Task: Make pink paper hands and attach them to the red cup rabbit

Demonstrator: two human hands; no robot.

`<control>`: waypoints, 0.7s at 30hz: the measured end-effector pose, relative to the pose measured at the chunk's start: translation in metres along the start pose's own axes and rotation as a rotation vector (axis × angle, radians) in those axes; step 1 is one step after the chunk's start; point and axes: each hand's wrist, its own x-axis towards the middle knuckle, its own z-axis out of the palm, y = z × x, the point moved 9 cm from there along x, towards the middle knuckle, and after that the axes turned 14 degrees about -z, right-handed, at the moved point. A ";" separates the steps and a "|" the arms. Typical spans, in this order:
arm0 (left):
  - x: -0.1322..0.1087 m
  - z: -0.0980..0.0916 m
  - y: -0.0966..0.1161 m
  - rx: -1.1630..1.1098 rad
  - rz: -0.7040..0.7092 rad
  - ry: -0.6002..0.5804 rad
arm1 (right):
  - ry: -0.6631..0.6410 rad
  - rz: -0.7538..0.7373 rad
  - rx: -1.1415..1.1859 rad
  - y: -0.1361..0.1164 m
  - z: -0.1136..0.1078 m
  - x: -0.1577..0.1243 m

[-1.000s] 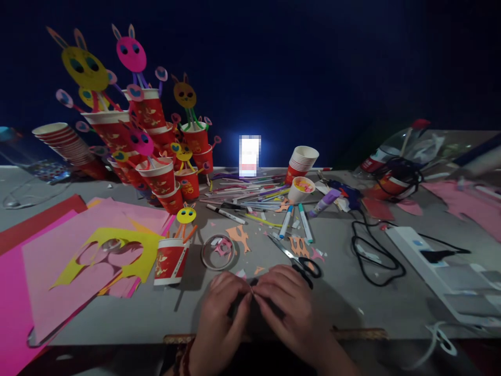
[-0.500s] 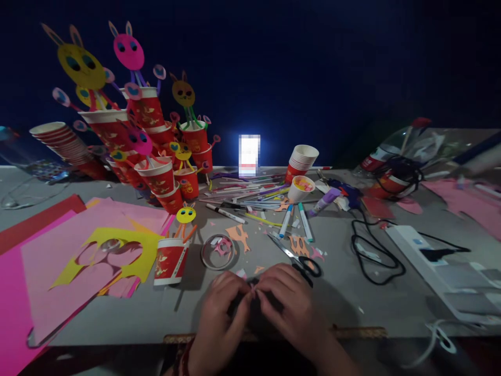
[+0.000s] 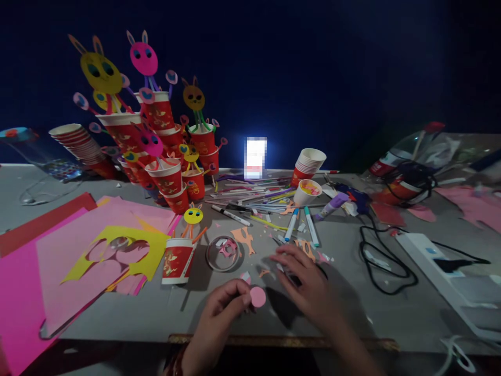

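One pink paper circle point(image 3: 258, 297) is in my left hand point(image 3: 219, 309), over the front part of the grey worktop point(image 3: 348, 321). Its thumb and fingers pinch the left edge, so most of the circle sticks out. My right hand point(image 3: 309, 282) is apart from it, fingers loosely spread above the scissors point(image 3: 279, 241). I can't tell if they touch, and I see nothing held there. The circle looks thin, so a hard squeeze might bend it. A pinch too weak could drop it among the paper scraps point(image 3: 243, 238). The scissors might poke me, because my right hand hides most of them.
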 end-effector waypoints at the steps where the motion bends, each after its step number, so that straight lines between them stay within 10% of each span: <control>1: 0.001 0.000 -0.002 -0.039 -0.024 -0.013 | -0.006 -0.027 0.080 -0.007 0.001 0.003; 12: -0.004 0.014 -0.004 -0.174 -0.194 -0.085 | -0.080 -0.033 0.794 -0.037 0.034 0.018; 17: -0.070 -0.081 0.082 0.614 0.537 0.740 | -0.066 0.012 0.742 -0.030 0.024 0.029; 21: -0.071 -0.150 0.104 0.931 0.362 1.068 | -0.078 0.118 0.639 -0.019 0.026 0.035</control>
